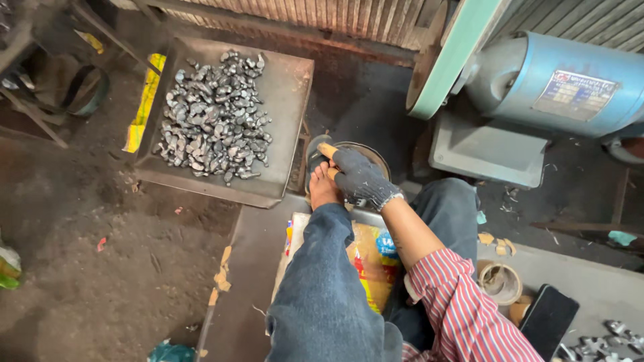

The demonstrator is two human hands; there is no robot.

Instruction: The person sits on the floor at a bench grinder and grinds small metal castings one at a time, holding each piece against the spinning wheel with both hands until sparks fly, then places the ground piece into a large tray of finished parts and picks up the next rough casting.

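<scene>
Reaching down past the knee, the right hand (359,177) is wearing a dark knit glove with the fingertips worn through, and its fingers are curling over the toes of a bare foot (323,188). The hand is mostly closed around the toes and sandal edge; whether it is gripping anything else, I cannot tell. The foot is resting in a dark sandal (314,155) beside a round metal bowl (372,155). The left hand is not showing anywhere in this head view. Sitting just left of the foot, a square metal tray (285,87) is holding a heap of small grey metal pieces (215,121). A yellow printed sack (369,258) is lying under the leg in blue jeans. To the right, a blue motor (557,80) is standing behind a green belt (456,53).
</scene>
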